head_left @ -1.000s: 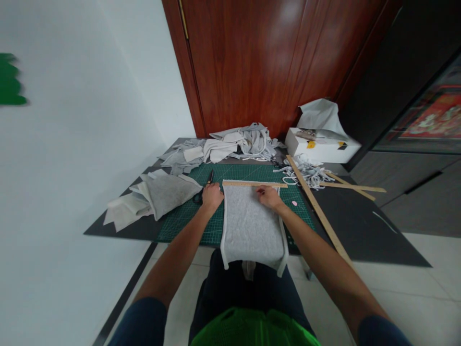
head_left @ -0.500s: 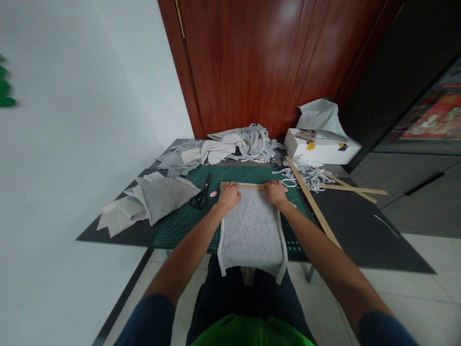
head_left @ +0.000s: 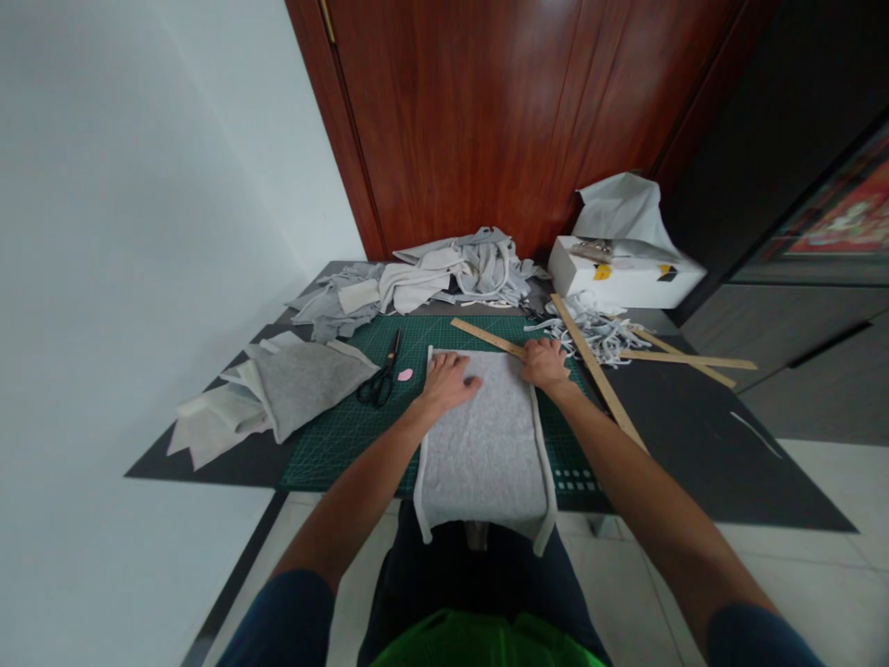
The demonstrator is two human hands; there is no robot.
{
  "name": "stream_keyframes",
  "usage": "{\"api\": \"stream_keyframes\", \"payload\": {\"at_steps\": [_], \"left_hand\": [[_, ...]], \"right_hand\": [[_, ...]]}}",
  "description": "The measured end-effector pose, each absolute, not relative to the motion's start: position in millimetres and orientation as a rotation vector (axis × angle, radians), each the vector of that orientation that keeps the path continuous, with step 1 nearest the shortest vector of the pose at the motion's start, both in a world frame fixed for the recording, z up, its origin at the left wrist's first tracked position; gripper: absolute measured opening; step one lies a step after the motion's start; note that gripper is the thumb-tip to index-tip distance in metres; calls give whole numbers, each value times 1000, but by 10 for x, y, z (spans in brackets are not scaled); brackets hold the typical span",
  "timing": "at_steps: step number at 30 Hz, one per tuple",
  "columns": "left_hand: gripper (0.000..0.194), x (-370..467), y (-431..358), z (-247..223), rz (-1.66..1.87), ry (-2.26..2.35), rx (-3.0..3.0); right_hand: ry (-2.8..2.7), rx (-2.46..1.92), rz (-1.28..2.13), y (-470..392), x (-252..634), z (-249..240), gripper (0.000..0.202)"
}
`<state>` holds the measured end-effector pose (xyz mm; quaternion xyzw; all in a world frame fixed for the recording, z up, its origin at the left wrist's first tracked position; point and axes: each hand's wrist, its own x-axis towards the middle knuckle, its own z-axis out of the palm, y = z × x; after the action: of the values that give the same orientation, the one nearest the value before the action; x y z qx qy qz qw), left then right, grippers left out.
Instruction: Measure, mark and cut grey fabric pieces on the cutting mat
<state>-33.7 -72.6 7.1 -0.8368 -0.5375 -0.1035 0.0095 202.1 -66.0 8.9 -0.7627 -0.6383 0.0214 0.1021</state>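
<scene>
Head view, forward and down over table (head_left: 722, 463)

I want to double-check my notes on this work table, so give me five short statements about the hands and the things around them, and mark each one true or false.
1. The left hand rests on the gray cloth. True.
2. The right hand is on the scissors. False: the right hand is on a short wooden ruler; the scissors lie apart from both hands.
3. The gray cloth hangs past the near edge of the table. True.
4. The small pink piece lies on top of the gray cloth. False: the small pink piece lies on the green mat, between scissors and cloth.
5. The white box stands at the back of the table, toward the right. True.
</scene>
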Motion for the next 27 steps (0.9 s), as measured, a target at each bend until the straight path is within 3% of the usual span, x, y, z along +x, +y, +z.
{"api": "stream_keyframes", "payload": {"at_steps": [14,19,27], "left_hand": [[66,-87,-231,85,-127,-1798,-2627],[61,1,-68,177,-225,-1837,-2495],[41,5,-640,150,-228,-1708,-2586]], "right_hand": [[-1491,-2332,-205,-744,2407,77,42],[-1934,-1953,10,-702,1982,113,34],[-2269,-1787,143,-873,1482,34,30]]}}
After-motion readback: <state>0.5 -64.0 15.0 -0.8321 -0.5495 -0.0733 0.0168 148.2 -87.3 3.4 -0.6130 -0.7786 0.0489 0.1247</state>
